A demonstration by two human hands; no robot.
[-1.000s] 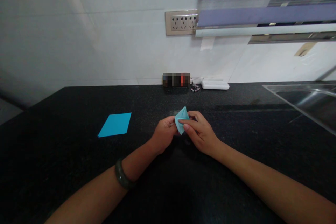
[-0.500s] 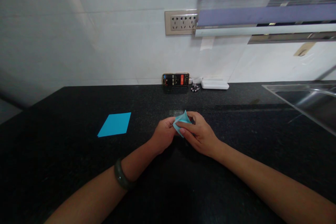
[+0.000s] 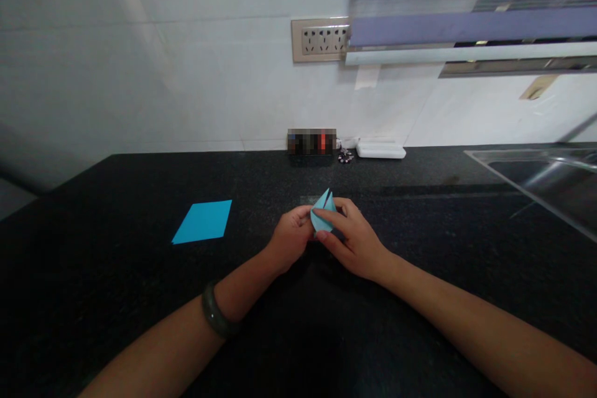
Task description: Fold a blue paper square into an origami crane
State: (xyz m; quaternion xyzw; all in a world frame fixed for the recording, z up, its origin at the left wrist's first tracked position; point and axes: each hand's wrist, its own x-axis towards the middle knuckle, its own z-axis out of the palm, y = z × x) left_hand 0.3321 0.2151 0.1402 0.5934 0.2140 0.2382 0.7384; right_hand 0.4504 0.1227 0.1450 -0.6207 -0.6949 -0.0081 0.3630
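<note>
A small folded piece of light blue paper [image 3: 323,211] is held between both hands just above the black counter [image 3: 140,298]. My left hand [image 3: 290,240] is closed, pinching its left edge. My right hand [image 3: 352,236] is closed too, with thumb and fingers pressing the paper's right side. Two pointed flaps of the paper stick up past my fingers. A dark bracelet [image 3: 214,311] sits on my left wrist.
A flat bright blue paper square [image 3: 203,221] lies on the counter to the left. At the back by the wall are a phone [image 3: 311,140], a small dark object [image 3: 346,156] and a white flat box [image 3: 380,150]. A steel sink [image 3: 541,177] is at the right.
My fingers have shifted on the folded paper. Its shape has changed from a flatter fold to two upright points. Both hands stayed in the same place.
</note>
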